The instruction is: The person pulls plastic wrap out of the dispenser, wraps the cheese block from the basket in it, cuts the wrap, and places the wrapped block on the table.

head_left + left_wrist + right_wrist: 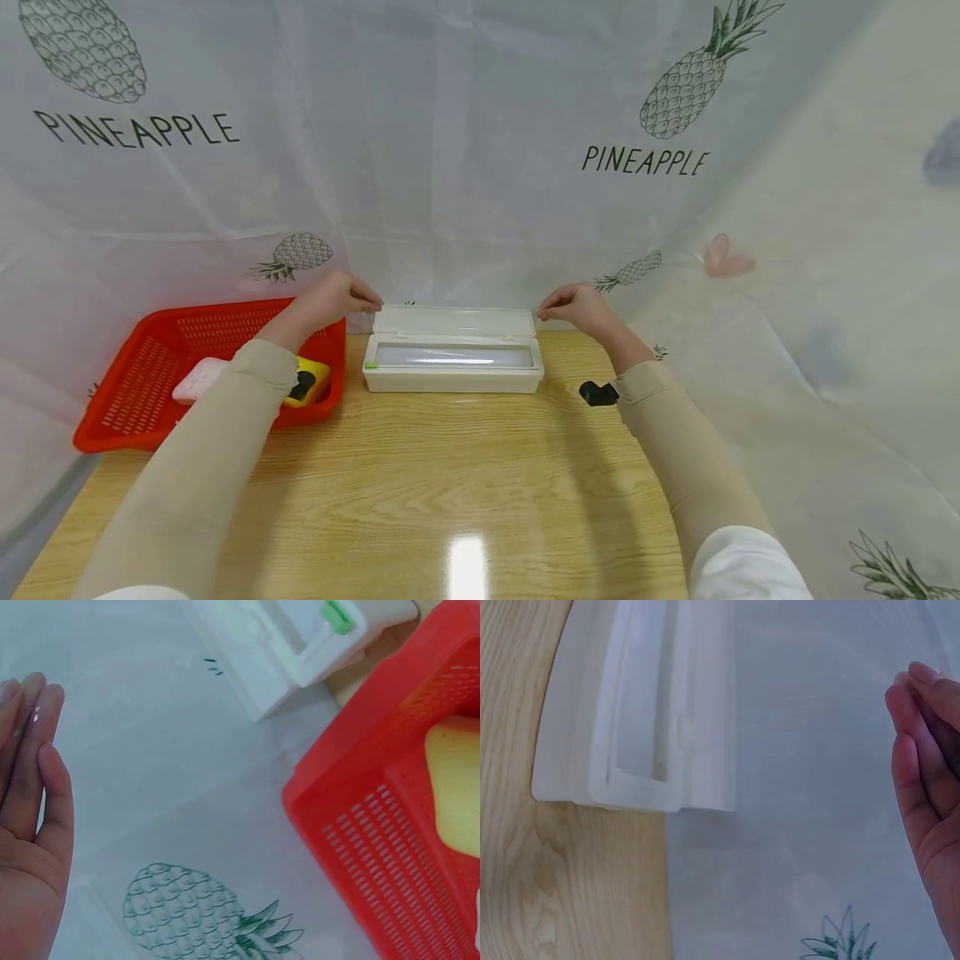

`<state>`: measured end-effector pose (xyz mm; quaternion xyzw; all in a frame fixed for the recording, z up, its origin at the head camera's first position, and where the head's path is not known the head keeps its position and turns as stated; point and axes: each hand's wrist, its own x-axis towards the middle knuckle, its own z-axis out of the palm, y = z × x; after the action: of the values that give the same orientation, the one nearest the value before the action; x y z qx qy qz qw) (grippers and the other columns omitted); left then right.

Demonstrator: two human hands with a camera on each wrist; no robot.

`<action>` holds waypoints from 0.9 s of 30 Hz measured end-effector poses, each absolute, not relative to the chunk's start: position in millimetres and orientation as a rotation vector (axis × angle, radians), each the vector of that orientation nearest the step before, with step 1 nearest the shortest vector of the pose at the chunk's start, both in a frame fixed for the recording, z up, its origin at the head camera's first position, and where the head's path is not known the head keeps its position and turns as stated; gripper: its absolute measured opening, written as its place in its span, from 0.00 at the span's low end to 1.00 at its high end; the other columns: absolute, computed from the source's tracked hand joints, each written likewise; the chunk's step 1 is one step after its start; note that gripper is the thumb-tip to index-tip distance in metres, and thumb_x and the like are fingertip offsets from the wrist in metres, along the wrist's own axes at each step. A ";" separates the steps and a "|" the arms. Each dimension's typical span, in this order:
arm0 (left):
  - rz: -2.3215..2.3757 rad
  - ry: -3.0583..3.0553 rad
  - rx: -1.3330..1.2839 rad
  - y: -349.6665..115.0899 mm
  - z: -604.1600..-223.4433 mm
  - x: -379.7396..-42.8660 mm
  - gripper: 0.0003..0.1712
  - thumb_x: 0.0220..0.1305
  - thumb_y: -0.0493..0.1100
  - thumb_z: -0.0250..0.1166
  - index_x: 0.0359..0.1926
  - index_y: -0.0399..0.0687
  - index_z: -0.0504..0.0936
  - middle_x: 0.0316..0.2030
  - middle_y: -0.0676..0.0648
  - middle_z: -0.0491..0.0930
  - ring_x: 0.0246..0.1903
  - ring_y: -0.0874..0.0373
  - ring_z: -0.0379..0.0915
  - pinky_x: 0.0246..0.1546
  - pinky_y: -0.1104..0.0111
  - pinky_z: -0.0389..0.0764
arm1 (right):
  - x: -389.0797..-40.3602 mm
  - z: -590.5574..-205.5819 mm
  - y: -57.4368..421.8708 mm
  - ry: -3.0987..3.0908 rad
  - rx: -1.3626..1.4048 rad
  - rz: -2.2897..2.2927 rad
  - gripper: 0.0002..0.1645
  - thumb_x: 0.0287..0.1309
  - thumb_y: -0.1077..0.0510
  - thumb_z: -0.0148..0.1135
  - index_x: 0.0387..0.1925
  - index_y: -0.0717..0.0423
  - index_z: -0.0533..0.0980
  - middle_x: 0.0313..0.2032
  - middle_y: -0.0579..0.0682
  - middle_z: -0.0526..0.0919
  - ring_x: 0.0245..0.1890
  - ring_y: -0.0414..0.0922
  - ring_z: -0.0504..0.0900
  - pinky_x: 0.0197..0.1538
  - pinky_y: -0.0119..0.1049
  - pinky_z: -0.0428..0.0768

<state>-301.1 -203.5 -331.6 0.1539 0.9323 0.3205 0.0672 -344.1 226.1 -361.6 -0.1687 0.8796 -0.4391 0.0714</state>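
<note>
A long white cling film dispenser [453, 382] rests at the back of the table, its lid [453, 322] raised behind. Past the lid's left end, my left hand [341, 297] pinches an edge of clear cling film; a small glint shows on its fingers [43, 712]. Opposite, my right hand [573, 306] pinches the film beyond the lid's right end. Faint creases of cling film [855, 675] spread from the right fingertips in the right wrist view. Being transparent, most of the film barely shows. Both hands are raised at about the lid's top height.
Left of the dispenser stands a red plastic basket [127, 392] with a pink sponge-like block [199, 380] and a yellow item [313, 379]. My left forearm crosses over it. Pineapple-printed sheeting [450, 167] hangs right behind the wooden table [450, 475]. A small black object [597, 393] shows beside the right sleeve.
</note>
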 end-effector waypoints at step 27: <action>1.134 2.865 0.504 -203.7 -275.3 -289.3 0.10 0.67 0.36 0.63 0.48 0.41 0.83 0.39 0.41 0.84 0.41 0.49 0.80 0.49 0.55 0.78 | -330.7 -298.1 234.9 2.516 -0.689 -1.578 0.06 0.60 0.68 0.64 0.38 0.69 0.82 0.38 0.57 0.84 0.42 0.56 0.82 0.47 0.39 0.81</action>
<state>-289.3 -203.7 -275.3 0.1615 0.9176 0.3631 0.0096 -330.7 234.9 -298.1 -0.2258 0.8243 -0.5171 0.0466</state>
